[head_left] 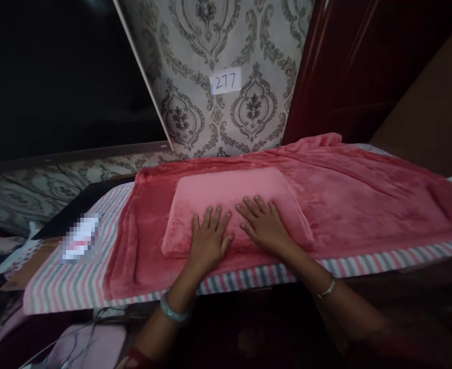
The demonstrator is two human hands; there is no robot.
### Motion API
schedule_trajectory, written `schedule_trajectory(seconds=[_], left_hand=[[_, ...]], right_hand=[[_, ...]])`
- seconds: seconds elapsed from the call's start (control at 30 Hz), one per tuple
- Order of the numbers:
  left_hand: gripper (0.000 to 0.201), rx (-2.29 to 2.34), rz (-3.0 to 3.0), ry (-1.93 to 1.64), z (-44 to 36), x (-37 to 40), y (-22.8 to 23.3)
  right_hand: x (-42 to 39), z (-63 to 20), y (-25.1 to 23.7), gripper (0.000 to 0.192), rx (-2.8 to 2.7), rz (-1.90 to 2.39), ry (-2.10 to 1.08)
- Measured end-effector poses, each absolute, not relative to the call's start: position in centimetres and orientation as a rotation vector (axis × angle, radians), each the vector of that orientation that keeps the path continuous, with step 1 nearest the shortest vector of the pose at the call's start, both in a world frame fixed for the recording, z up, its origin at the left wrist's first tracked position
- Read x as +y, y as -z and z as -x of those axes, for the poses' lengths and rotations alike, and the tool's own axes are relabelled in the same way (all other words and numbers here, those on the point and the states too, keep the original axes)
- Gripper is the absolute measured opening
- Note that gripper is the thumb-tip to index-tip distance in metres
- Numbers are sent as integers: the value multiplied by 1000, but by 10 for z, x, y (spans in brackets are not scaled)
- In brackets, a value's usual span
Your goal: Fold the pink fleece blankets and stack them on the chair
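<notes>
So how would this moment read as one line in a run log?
left hand: flat on pillow | right hand: flat on pillow | pillow: on pink blanket | blanket: over striped sheet

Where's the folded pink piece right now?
In the head view the folded pink piece lies centre frame on the spread pink blanket, with the left hand and right hand flat on its near edge.

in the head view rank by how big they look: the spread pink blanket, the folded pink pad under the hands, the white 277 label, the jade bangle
1. spread pink blanket
2. folded pink pad, under the left hand and right hand
3. white 277 label
4. jade bangle

The last two look close, and the bangle is nearer the camera, so that order is unsure.
</notes>
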State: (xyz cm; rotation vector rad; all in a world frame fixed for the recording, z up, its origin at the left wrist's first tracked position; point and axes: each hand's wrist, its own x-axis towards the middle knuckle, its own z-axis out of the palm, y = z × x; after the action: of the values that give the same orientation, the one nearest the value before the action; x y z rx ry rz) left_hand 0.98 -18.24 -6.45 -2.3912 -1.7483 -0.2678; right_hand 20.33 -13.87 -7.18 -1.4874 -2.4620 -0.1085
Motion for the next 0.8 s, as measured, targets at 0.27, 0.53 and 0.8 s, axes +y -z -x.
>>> schedule_trajectory(seconds=[0.27, 0.53, 0.8], left_hand=[[57, -1807, 2284, 338, 15, -193, 68], [53, -1988, 2033, 832, 84, -214, 99], [46, -2084, 1896, 1524, 95, -213, 107]], right_hand=[[-133, -226, 75, 53, -2437, 1568, 116], [-140, -299, 112, 59, -2067, 1680, -45], [-153, -306, 117, 60, -1933, 1576, -119]])
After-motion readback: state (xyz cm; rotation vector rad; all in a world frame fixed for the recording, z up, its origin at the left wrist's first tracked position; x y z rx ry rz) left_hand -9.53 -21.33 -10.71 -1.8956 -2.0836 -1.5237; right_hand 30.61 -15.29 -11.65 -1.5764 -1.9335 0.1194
